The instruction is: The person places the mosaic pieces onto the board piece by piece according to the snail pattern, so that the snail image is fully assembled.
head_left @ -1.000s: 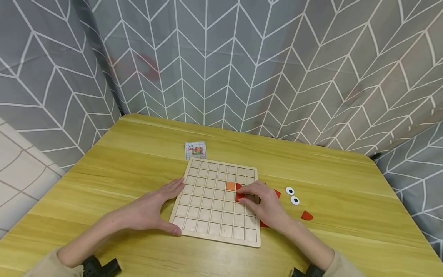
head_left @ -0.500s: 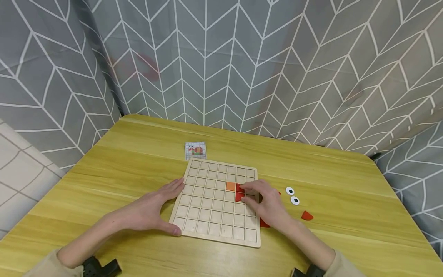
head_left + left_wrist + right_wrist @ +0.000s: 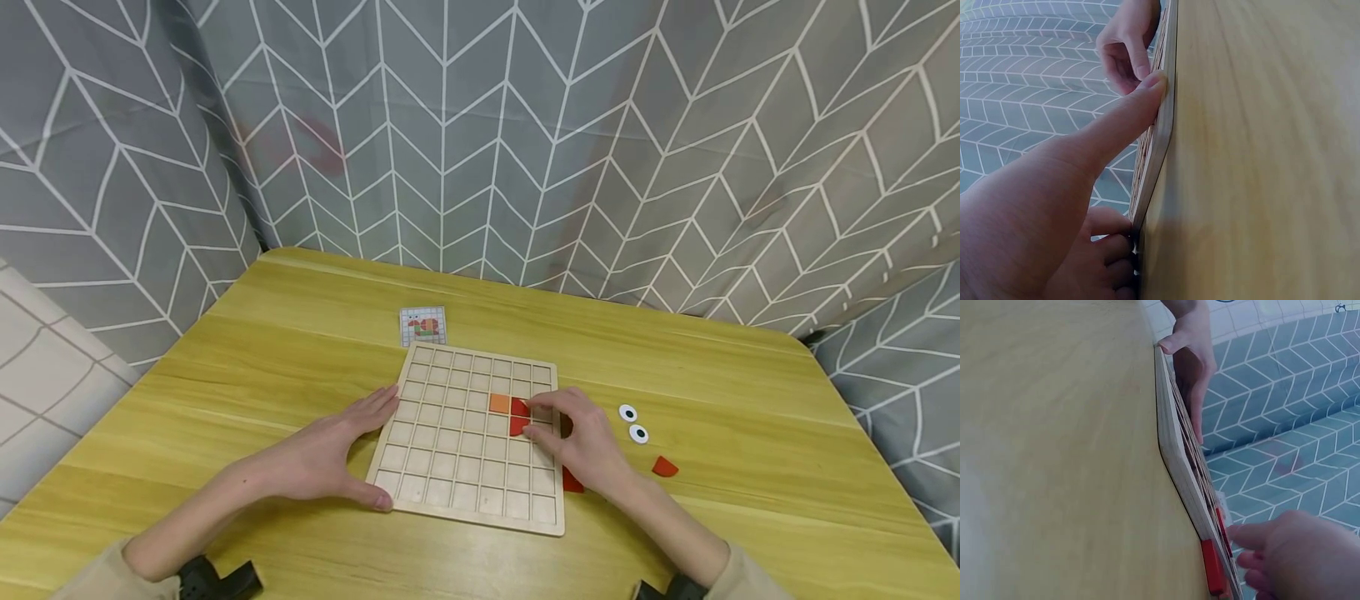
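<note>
A wooden grid board lies on the table, with an orange square tile in one of its cells. To the right of that tile sit two red quarter-round tiles, an upper one and a lower one. My left hand rests along the board's left side, thumb at the near corner and fingers spread straight. Over the board's right part, my right hand is bent, with index finger and thumb tips at the right edges of the red tiles. Nothing shows held between them.
A small pattern card lies behind the board. On the right are two round eye pieces, one behind the other, and a loose red quarter-round tile. Another red piece lies against the board's right edge, partly hidden.
My right fingertips have drawn slightly to the right, leaving more of the two red tiles uncovered. My left hand and the board have stayed put.
</note>
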Demonstrator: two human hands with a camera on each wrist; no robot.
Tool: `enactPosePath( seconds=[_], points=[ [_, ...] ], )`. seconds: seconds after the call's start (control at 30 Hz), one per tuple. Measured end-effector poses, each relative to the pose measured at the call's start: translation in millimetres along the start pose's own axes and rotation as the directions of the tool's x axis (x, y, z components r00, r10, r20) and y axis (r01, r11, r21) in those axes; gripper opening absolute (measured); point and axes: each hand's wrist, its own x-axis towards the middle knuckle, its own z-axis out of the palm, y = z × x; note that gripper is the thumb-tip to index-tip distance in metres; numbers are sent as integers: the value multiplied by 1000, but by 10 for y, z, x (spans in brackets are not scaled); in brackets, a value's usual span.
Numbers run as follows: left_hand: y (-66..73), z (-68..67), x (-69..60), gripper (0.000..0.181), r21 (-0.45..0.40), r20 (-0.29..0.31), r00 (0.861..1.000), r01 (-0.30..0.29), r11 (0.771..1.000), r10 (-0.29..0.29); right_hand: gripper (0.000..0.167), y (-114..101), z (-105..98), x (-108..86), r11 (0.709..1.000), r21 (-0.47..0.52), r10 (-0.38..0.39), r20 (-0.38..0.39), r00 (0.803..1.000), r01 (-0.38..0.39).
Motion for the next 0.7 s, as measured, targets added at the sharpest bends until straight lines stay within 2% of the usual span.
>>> enactPosePath(
  seconds=[0.2, 0.43, 0.7],
  points=[
    [6, -8, -7, 127, 1, 4, 1000, 4, 1000, -4, 30, 21, -226, -22, 1000, -9, 10, -46, 999, -11],
    [1, -9, -1, 128, 4, 3, 1000, 2, 1000, -2, 27, 142, -535, -193, 987, -71, 140, -82, 987, -145],
    [-4, -4, -8, 127, -7, 5, 1000, -1, 1000, 1, 30, 190, -699, -430, 976, -102, 188, -65, 980, -194]
  ],
)
